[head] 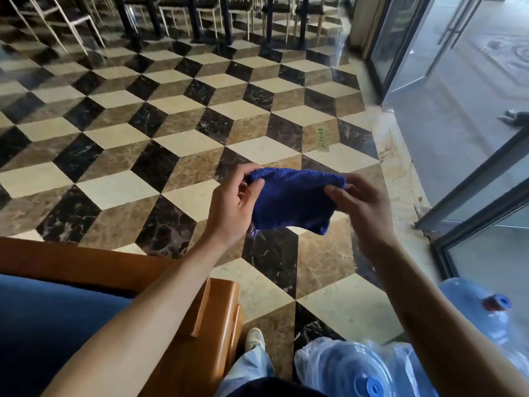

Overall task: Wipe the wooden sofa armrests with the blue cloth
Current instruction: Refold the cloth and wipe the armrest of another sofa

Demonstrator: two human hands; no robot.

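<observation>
Holding the blue cloth (292, 200) up in front of the body, both hands pinch its upper edge. Left hand (230, 206): thumb and curled fingers closed on the left corner. Right hand (357, 209): thumb and fingers closed on the right corner. Cloth hangs slack between the two grips, lower edge free, clear of the floor (177, 116) and touching nothing else.

Judgement: the two-corner hold looks like spreading or folding the cloth into a flat pad before wiping. No contact with wood yet, so the wiping step has not begun here.

Wooden armrest (213, 308) sits low left, under the left forearm, well below the cloth. Its outer end faces the tiled floor; blue seat cushion (51, 316) lies inside it, to the left. Only this one armrest is in view.

Room for moving: open floor ahead and to the left. On the right, water bottles (352, 368) stand close beside the person's leg, just right of the armrest end, with glass door frames (469, 179) further right. Judgement: a sweep along the armrest has free run forward, but the right elbow could meet the bottles when bending down.
</observation>
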